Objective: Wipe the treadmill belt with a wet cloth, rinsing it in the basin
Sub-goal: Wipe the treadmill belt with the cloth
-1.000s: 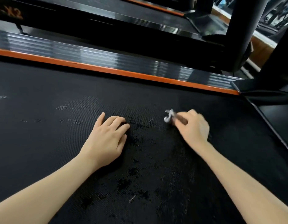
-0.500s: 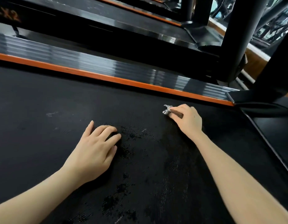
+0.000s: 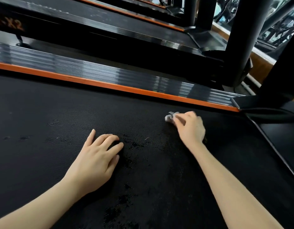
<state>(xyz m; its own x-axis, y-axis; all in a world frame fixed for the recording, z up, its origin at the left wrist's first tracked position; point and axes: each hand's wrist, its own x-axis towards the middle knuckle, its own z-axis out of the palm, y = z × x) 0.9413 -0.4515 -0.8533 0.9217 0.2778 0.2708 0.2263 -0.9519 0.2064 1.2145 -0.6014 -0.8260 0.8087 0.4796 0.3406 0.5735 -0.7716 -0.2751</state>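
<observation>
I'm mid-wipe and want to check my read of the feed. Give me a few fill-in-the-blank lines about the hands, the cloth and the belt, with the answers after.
1. The right hand grips the cloth on the treadmill belt, while the left hand holds ____.
2. The strip along the belt's far edge is coloured ____.
3. Of the two hands, the one nearer that strip is the ____.

Missing words: nothing; orange; right.
</observation>
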